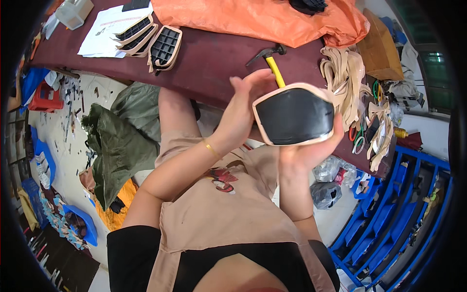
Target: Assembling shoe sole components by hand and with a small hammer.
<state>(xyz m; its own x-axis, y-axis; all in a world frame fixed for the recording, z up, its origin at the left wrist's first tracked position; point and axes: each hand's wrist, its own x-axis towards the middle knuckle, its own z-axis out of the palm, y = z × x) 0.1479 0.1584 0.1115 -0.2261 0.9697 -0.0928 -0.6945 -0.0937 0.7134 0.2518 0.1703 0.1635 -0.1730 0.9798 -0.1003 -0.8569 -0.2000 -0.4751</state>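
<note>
A black panel (pixel 295 117) with a beige strip around its edge is held up over the near side of the table, its smooth face toward me. My right hand (pixel 316 148) supports it from below and along its right edge, part of the fingers hidden behind it. Beside its left edge is my left hand (pixel 245 100), fingers stretched out and slightly blurred; whether it presses on the edge I cannot tell. Just beyond the panel lies a hammer (pixel 273 68) with a yellow handle, partly covered by it.
Several similar pieces (pixel 165 46) with black gridded undersides rest by white papers (pixel 104 31) on the dark red table (pixel 209 63). An orange sheet (pixel 243 22) covers the far side. Beige strips (pixel 343 73) and scissors (pixel 359 141) lie right; a blue rack (pixel 389 219) stands below.
</note>
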